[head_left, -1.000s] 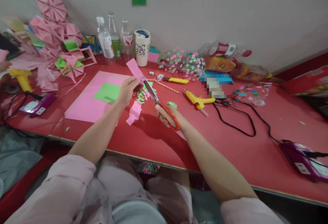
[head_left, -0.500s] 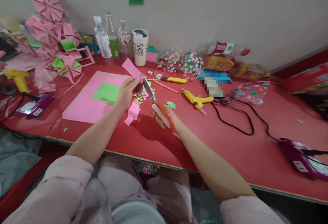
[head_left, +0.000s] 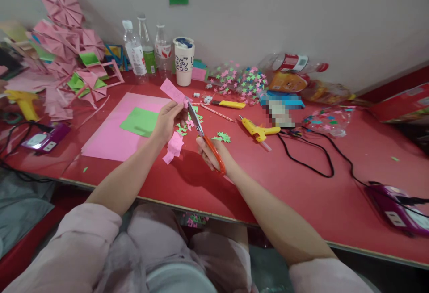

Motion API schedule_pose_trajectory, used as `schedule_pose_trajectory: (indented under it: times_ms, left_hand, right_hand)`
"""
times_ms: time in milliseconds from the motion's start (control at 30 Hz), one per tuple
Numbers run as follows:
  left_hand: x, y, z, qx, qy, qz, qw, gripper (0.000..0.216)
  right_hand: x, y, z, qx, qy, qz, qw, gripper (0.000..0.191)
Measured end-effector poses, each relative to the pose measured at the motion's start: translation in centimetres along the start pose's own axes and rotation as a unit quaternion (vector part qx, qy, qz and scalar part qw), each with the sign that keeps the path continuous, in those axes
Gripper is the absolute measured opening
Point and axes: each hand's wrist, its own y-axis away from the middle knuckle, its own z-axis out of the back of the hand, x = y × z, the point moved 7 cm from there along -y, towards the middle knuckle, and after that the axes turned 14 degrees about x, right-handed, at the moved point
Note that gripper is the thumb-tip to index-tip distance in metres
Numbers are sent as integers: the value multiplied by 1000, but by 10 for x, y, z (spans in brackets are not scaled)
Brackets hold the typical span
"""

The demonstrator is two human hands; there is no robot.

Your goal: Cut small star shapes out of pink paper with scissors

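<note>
My left hand (head_left: 170, 118) pinches a strip of pink paper (head_left: 172, 91) above the red table. In my right hand (head_left: 212, 153) are scissors with orange handles (head_left: 214, 152), their blades pointing up and left to the edge of the strip beside my left fingertips. Whether the blades are cutting into the paper I cannot tell. Below my hands lie a cut pink paper scrap (head_left: 174, 147) and small pink and green clippings (head_left: 182, 128). Green paper stars (head_left: 222, 137) rest just past my right hand. A green sheet (head_left: 140, 121) on larger pink paper (head_left: 102, 143) lies under my left wrist.
A yellow glue gun (head_left: 258, 129) and a yellow utility knife (head_left: 231, 104) lie to the right. Bottles (head_left: 135, 54) and a white cup (head_left: 183, 67) stand along the wall. Folded pink paper pieces (head_left: 63, 38) pile up at left. A purple power strip (head_left: 393, 208) trails black cords at right.
The scissors and my right hand have shifted very slightly, with the handles a little lower and to the left. My left hand keeps holding the pink strip almost in place.
</note>
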Motion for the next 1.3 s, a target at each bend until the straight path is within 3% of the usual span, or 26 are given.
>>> schedule_pose_trajectory:
  times_ms: [867, 1300]
  left_hand:
    - [-7, 1, 0, 21, -27, 15, 999, 18]
    - [-13, -1, 14, -15, 0, 7, 1000, 16]
  right_hand:
    - [-4, -3, 6, -1, 36, -11, 999, 46]
    - [-4, -3, 7, -2, 35, -21, 999, 44]
